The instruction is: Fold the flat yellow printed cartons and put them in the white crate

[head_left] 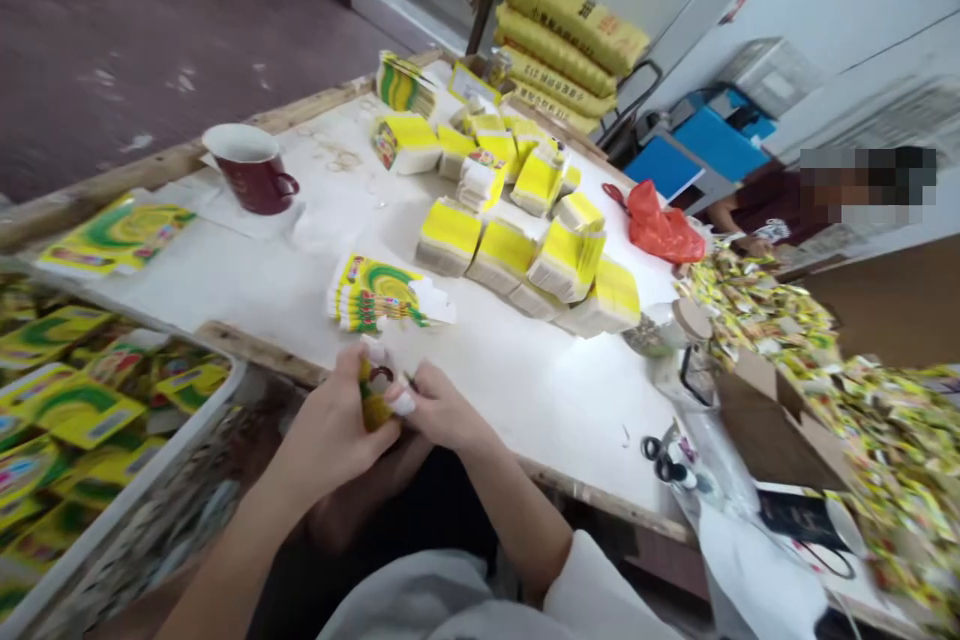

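Note:
At the near edge of the table [592,410], my left hand [337,430] is closed around a small yellow packet [375,408], partly hidden by my fingers. My right hand [446,408] is closed against the packet's other side, its thumb wrapped in something white. A dark ring-like shape shows between the hands, too blurred to name. Just beyond them lies a fanned stack of printed yellow-green packets [382,290]. Farther back stand several bundles of yellow packets [502,250] in rows.
A maroon mug [251,175] and flat packets [116,232] are at left. Below them, a white bin [225,385] holds packets. At right are a red bag [664,225], a jar [660,332], scissors [664,460], a cardboard box [780,420] and a packet heap [885,420]. A person [772,210] sits beyond.

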A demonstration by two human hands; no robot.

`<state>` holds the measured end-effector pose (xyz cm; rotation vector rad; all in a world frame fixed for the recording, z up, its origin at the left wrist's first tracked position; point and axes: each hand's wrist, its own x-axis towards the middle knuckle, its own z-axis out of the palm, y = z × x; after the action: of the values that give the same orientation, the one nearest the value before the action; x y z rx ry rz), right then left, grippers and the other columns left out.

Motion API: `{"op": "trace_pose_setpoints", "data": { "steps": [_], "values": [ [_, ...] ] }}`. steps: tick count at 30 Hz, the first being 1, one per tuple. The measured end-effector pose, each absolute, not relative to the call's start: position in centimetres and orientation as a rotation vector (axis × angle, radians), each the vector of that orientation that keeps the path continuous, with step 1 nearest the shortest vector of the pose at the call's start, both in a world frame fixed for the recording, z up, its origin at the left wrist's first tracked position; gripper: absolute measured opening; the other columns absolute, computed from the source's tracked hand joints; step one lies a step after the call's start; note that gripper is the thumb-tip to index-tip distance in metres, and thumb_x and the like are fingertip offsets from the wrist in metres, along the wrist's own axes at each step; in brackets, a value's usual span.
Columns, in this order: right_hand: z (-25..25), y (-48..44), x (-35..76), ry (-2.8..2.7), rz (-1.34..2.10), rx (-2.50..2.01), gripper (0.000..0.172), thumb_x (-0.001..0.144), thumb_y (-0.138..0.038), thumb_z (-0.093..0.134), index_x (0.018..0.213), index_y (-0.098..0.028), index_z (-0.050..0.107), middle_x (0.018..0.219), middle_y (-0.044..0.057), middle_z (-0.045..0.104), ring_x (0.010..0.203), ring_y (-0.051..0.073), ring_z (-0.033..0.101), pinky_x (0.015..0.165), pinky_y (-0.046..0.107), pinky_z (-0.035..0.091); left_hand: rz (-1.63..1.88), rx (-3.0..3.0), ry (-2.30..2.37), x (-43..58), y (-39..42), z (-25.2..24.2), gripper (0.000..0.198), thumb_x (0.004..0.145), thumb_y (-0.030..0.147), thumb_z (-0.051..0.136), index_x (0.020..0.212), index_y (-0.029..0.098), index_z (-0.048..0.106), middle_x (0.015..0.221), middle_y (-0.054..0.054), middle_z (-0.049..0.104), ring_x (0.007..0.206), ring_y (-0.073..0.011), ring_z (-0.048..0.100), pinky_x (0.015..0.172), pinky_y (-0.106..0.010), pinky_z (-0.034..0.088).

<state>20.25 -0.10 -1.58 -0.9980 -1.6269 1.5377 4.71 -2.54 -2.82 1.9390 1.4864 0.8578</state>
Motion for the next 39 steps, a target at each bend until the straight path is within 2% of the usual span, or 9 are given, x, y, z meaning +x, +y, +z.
{"op": "trace_pose_setpoints", "data": {
  "steps": [3,6,8,12,18,22,28,34,39],
  "values": [
    [-1.6,-0.4,20.9,-1.91,1.267,-1.107,0.06,0.093,-0.03,0.057,0.151,-0.026,0.042,0.14,0.007,0.062,0.128,0.025,0.06,0.11,0.044,0.048,0.944,1.963,1.509,5.1,-2.2,-4.1,0.055,0.079,0.03,0.059,0.126,0.018,0.032,0.104,-0.011,0.065,0.089,-0.0302,0.073,0.072,-0.041,0.06],
    [-2.2,-0.4,21.1,-1.906,1.074,-1.121,0.055,0.091,-0.017,0.049,0.146,-0.026,0.051,0.148,0.007,0.057,0.137,0.024,0.053,0.117,0.045,0.041,1.006,2.039,1.669,5.6,-2.4,-4.2,0.064,0.075,0.029,0.064,0.129,0.015,0.033,0.122,-0.021,0.058,0.112,-0.0375,0.066,0.089,-0.051,0.057],
    [-2.9,-0.1,21.2,-1.82,0.988,-1.138,0.054,0.093,-0.019,0.048,0.146,-0.025,0.051,0.146,0.009,0.059,0.136,0.025,0.055,0.116,0.047,0.043,0.988,2.055,1.807,5.7,-2.4,-3.6,0.064,0.071,0.025,0.068,0.127,0.014,0.038,0.119,-0.021,0.06,0.112,-0.0397,0.065,0.09,-0.053,0.056],
    [-3.5,0.3,21.8,-1.957,0.758,-1.072,0.05,0.095,-0.021,0.049,0.145,-0.028,0.053,0.154,0.011,0.05,0.143,0.029,0.048,0.113,0.05,0.046,0.983,2.087,1.774,4.8,-2.3,-1.9,0.054,0.074,0.024,0.071,0.123,0.018,0.047,0.111,-0.013,0.068,0.105,-0.0326,0.068,0.09,-0.046,0.057],
    [-1.5,1.6,23.9,-2.239,0.726,-0.98,0.028,0.095,-0.02,0.055,0.116,-0.027,0.073,0.146,0.014,0.057,0.136,0.027,0.056,0.105,0.044,0.052,1.003,2.066,1.641,3.1,-2.5,-1.0,0.05,0.077,0.037,0.075,0.12,0.018,0.055,0.111,-0.011,0.073,0.103,-0.0294,0.071,0.091,-0.041,0.057],
    [-0.3,2.3,24.7,-2.336,0.833,-0.842,0.023,0.091,-0.02,0.063,0.111,-0.025,0.072,0.136,0.014,0.064,0.133,0.027,0.058,0.106,0.045,0.051,0.971,2.108,1.592,3.2,-2.7,-0.7,0.05,0.076,0.032,0.076,0.12,0.017,0.058,0.111,-0.011,0.075,0.101,-0.0288,0.072,0.091,-0.04,0.057],
    [-1.3,0.8,23.2,-2.233,0.804,-1.015,0.037,0.093,-0.019,0.055,0.129,-0.023,0.061,0.15,0.018,0.052,0.144,0.029,0.046,0.109,0.051,0.047,0.949,2.138,1.655,3.1,-2.9,-0.2,0.05,0.078,0.035,0.073,0.123,0.017,0.058,0.113,-0.013,0.074,0.104,-0.0303,0.072,0.093,-0.042,0.057],
    [0.0,2.0,24.4,-2.39,0.829,-0.817,0.022,0.097,-0.025,0.053,0.116,-0.024,0.065,0.139,0.016,0.06,0.135,0.027,0.056,0.104,0.045,0.051,1.036,2.059,1.56,2.8,-3.1,-0.4,0.053,0.074,0.035,0.077,0.121,0.02,0.06,0.114,-0.009,0.076,0.102,-0.0263,0.073,0.092,-0.038,0.058],
    [-0.9,1.1,23.5,-2.307,0.803,-0.921,0.054,0.094,-0.026,0.055,0.145,-0.019,0.038,0.153,0.023,0.041,0.148,0.03,0.037,0.115,0.054,0.04,1.069,2.098,1.607,3.4,-3.0,-0.5,0.052,0.078,0.038,0.073,0.123,0.016,0.058,0.113,-0.013,0.075,0.104,-0.0298,0.072,0.092,-0.042,0.058]
  ]
}}
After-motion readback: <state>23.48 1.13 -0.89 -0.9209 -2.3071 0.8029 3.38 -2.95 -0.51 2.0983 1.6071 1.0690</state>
